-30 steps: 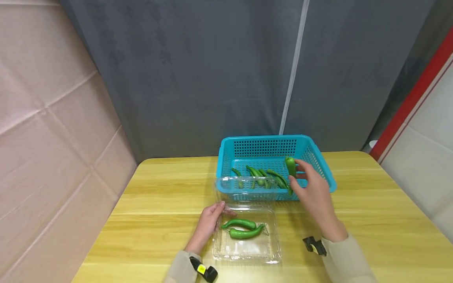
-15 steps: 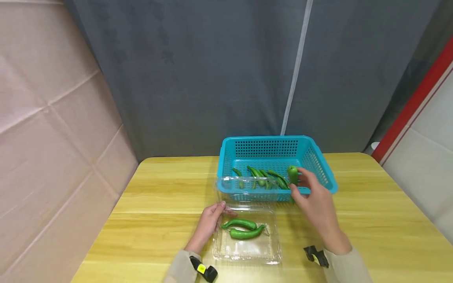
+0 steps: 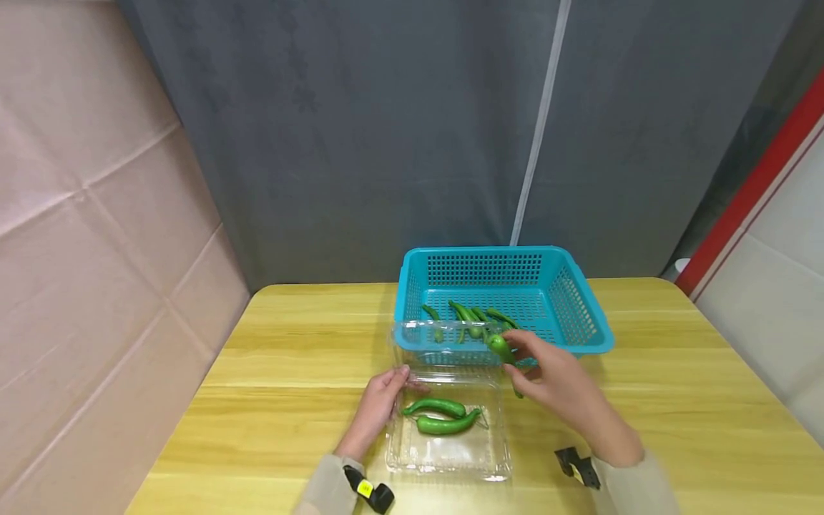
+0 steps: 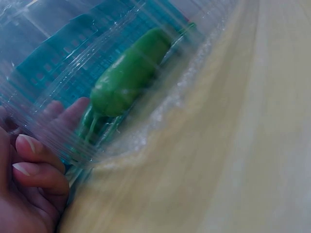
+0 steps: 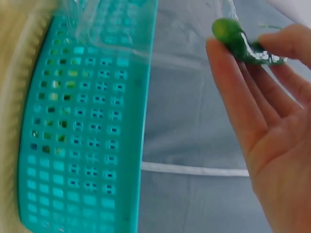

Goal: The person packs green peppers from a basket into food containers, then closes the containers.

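My right hand (image 3: 560, 379) pinches a green chili pepper (image 3: 499, 347) between thumb and fingers, at the right side of a clear plastic clamshell box (image 3: 450, 459). In the right wrist view the held pepper (image 5: 238, 41) lies across the fingertips. The box stands with its lid raised, and two green peppers (image 3: 444, 426) lie in its base. At the hinge's left end, my left hand (image 3: 378, 404) grips the box edge, the thumb on top; some fingers show through the plastic. One boxed pepper (image 4: 129, 73) appears large through the wall in the left wrist view.
A blue plastic basket (image 3: 486, 252) stands behind the box, against the dark curtain (image 3: 386, 143). Several more peppers (image 3: 463, 312) lie in it, partly seen through the raised lid (image 3: 412, 350). All of this is on a wooden table (image 3: 290, 350).
My right hand has carried the pepper from over the basket's front edge leftward and nearer, to the box's right side. The left hand and box have stayed in place.
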### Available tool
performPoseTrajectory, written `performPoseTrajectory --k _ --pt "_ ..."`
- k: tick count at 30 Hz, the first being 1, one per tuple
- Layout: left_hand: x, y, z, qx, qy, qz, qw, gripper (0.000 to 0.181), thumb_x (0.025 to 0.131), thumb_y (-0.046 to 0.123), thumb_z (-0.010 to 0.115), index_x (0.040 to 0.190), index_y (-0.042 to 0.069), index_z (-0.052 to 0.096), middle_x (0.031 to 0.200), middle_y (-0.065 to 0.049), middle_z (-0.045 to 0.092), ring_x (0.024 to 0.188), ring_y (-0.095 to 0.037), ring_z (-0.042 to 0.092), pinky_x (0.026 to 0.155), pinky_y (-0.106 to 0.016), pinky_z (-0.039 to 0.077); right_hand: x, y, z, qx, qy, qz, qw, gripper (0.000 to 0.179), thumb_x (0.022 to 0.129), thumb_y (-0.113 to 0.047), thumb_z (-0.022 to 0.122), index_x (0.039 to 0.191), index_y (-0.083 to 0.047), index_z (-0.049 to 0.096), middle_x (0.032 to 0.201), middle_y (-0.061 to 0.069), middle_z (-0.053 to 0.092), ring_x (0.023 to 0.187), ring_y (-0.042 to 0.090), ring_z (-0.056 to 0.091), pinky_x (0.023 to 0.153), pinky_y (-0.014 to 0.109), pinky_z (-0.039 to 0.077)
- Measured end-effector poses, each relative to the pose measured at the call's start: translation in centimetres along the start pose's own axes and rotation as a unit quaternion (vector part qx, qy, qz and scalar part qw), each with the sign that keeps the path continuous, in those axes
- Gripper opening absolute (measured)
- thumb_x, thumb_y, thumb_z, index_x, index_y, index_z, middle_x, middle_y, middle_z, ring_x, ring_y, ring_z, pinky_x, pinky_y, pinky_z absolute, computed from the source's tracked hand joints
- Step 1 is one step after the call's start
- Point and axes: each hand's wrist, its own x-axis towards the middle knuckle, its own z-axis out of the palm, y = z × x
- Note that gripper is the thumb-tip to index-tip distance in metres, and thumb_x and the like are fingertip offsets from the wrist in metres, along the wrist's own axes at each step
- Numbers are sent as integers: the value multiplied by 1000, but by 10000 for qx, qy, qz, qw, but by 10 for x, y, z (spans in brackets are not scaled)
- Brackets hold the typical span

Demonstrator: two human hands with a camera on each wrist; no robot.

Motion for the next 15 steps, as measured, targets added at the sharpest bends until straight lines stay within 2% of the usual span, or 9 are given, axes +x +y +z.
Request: performPoseTrajectory --k 4,8,11,15 --pt "0 0 -1 62 5 -30 10000 46 87 57 40 92 18 66 88 1 68 34 -7 30 29 -24 27 2 -3 13 288 -384 -284 9984 47 74 2 68 117 -8 52 97 0 62 78 10 59 57 14 48" --pt "0 1 -1 69 41 -47 10000 47 87 55 41 93 16 66 84 -5 68 33 -7 30 29 -23 26 2 -4 29 444 -936 -498 9934 49 75 1 67 121 -8 52 103 4 62 81 12 60 60 13 48" --pt "1 0 -1 45 86 -62 9999 45 87 54 42 94 16 66 80 -7 67 32 -7 30 28 -23 26 2 -4 41 393 -1319 -355 9899 50 76 0 66 123 -8 51 108 7 61 81 12 60 60 13 47" --pt "1 -1 0 35 141 -48 9999 44 88 54 42 92 17 66 81 -3 68 33 -9 30 28 -23 27 0 -4 54 114 -1709 73 9852 49 79 -5 64 125 -13 50 109 3 61 80 9 59 59 13 47"
